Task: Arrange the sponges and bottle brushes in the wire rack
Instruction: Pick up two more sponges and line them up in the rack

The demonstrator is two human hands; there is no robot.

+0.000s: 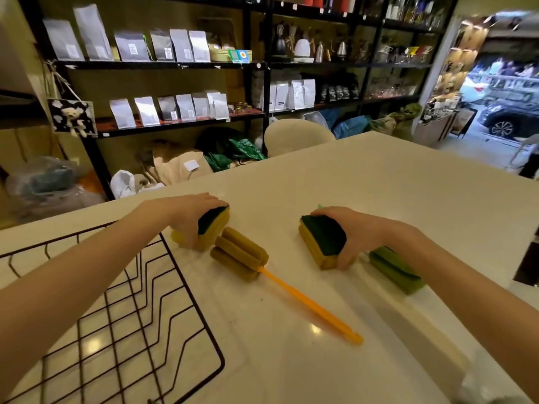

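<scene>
- Head view, nearest first: the black wire rack (116, 330) sits at my lower left on the white table (379, 199), with nothing in it; its rounded near-right corner stands close to the table's bare middle.
- Just right of the rack lies the yellow bottle brush (242, 255), its orange handle (312, 307) slanting toward me and to the right, its tip resting free on open tabletop.
- Between that handle and my right arm the surface is bare and glossy, wide room for moving.
- My left hand (192, 217) is curled down over a green-topped yellow sponge (214, 228), fingers closed around it, just beyond the rack's far-right corner and touching or nearly touching the brush head.
- My right hand (361, 234) is clamped over a second green-and-yellow sponge (320, 243), thumb on its near side.
- A green bottle brush head (395, 268) lies beside my right wrist, partly hidden by the arm, near the table's right edge.
- Beyond both hands the table runs clear to its far edge, where a pale chair back (294, 135) rises.
- Dark shelving (262, 65) with bags stands behind.
</scene>
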